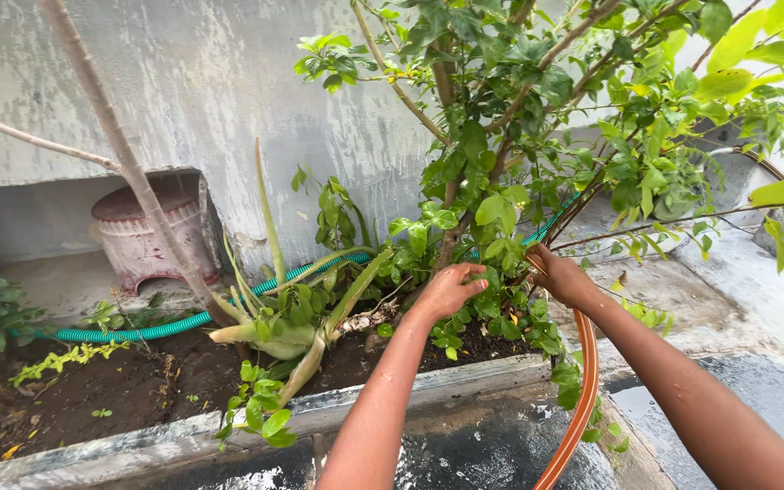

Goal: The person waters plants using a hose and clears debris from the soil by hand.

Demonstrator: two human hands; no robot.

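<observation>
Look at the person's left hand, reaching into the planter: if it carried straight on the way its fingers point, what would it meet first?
Most likely the green leaves of the shrub just beyond the left hand, then its stem; depth is hard to judge here.

Weathered grey wall (183, 82), wet concrete floor (764, 308), daylight

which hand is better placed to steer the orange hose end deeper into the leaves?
Right, likely. The right hand already grips the orange hose near its end, at the leafy shrub. The left hand holds no hose; it rests among low leaves over the soil bed, beside the aloe plant.
</observation>
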